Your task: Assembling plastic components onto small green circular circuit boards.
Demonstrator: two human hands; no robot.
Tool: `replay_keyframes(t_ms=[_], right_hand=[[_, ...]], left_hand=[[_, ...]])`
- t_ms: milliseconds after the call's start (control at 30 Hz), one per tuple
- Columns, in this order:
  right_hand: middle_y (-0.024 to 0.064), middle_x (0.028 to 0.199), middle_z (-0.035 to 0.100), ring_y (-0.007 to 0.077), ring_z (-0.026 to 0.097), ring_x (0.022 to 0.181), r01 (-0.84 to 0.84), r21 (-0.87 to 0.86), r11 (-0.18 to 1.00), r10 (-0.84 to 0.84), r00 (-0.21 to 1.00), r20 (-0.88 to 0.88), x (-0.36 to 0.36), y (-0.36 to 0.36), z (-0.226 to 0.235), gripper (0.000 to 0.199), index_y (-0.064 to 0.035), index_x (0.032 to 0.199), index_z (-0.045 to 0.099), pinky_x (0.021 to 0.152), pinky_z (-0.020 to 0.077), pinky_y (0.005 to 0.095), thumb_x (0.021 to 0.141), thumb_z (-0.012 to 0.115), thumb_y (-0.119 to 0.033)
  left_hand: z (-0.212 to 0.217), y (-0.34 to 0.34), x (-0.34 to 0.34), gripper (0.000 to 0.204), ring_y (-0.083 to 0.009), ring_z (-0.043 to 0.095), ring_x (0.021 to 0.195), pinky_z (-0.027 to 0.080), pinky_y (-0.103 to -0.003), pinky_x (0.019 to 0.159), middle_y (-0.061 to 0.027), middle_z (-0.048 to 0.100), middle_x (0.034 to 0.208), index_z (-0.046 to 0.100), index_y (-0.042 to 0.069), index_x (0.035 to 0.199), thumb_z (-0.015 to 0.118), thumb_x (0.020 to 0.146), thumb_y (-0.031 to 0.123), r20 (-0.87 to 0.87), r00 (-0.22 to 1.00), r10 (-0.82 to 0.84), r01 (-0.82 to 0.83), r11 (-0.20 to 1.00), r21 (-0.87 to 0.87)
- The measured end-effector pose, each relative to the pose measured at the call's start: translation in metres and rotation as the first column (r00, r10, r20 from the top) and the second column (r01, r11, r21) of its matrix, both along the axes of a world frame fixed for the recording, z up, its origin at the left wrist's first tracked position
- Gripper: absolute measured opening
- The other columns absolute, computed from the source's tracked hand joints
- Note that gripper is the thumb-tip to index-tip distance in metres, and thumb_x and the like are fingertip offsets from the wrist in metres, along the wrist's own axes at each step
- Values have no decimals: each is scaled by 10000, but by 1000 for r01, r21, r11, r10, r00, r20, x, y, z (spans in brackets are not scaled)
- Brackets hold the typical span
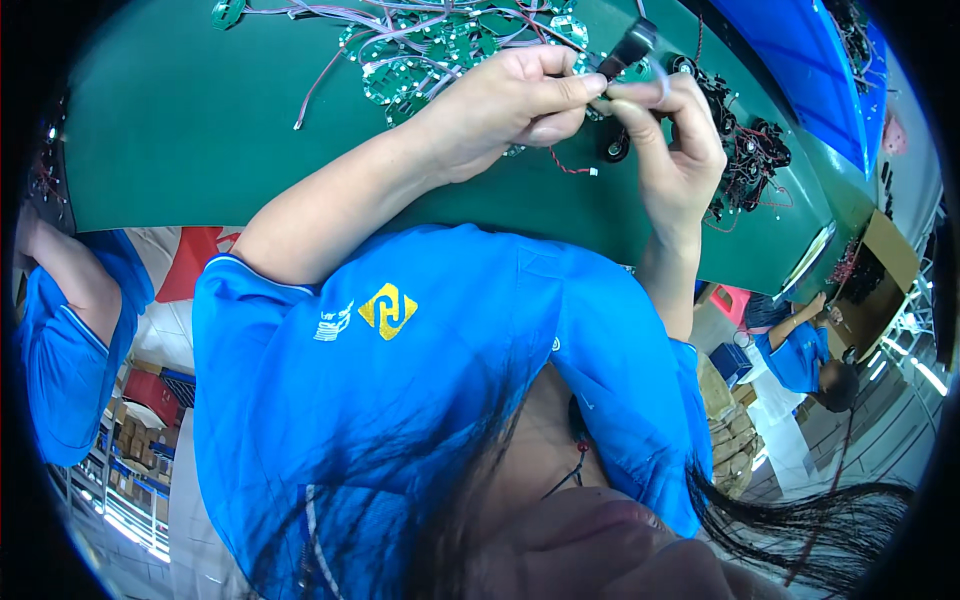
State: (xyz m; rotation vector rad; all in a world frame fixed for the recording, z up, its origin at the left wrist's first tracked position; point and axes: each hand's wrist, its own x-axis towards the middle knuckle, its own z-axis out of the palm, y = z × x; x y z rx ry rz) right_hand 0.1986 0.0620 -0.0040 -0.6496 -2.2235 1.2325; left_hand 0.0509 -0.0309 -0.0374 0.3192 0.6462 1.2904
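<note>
Both my hands meet over the green table, fingertips almost touching. My left hand is closed, its thumb and forefinger pinching the lower end of a small black part that sticks up to the right. Right beside it my right hand is pinched too; what sits between its fingertips is too small and hidden to tell. A pale translucent strip or band shows at the right forefinger. Below the hands hangs or lies a twisted red-and-black wire with a white plug. Just left and beyond is a heap of green circuit boards.
Grey and pink ribbon wires trail over the green table. Black round parts with red wires are piled at the right. A blue bin stands far right, and a cardboard box beyond. Co-workers in blue sit left and right.
</note>
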Motion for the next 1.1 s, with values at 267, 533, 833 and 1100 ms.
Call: replay_keyframes(t_ms=[267, 533, 833, 1100], right_hand=[[14, 749, 518, 83, 432, 622, 227, -4, 974, -226, 970, -89, -1, -3, -3, 76, -8, 838, 624, 567, 351, 195, 780, 673, -14], [1, 713, 517, 58, 406, 555, 333, -26, 943, -334, 942, -20, -9, -18, 8, 90, -11, 829, 578, 516, 328, 160, 804, 662, -29], [-6, 675, 518, 36, 371, 505, 317, -529, 787, -446, 885, -133, -20, -25, 18, 87, -27, 835, 545, 475, 296, 152, 834, 631, -44], [16, 701, 531, 40, 366, 530, -6, -814, 581, -362, 894, -265, -9, -7, 9, 67, -26, 834, 539, 476, 279, 161, 868, 582, -64]], left_hand=[[5, -3, 0, 160, -3, 306, 456, 210, -143, 419, 44, 398, 557, 537, 26, 995, 511, 941, 174, -18, 999, -43, 43, 999, 5], [14, -5, -2, 131, -2, 320, 452, 204, -144, 414, 37, 415, 558, 527, 48, 982, 503, 943, 170, -129, 992, 11, -14, 1000, -18], [11, -11, 0, 122, -14, 349, 450, 206, -153, 397, 22, 429, 538, 505, 57, 952, 484, 952, 177, -104, 992, 77, -68, 994, 84], [-4, -4, -5, 105, -44, 370, 442, 262, -159, 405, -14, 504, 564, 498, 59, 961, 472, 957, 161, 260, 964, -53, 8, 985, 170]])
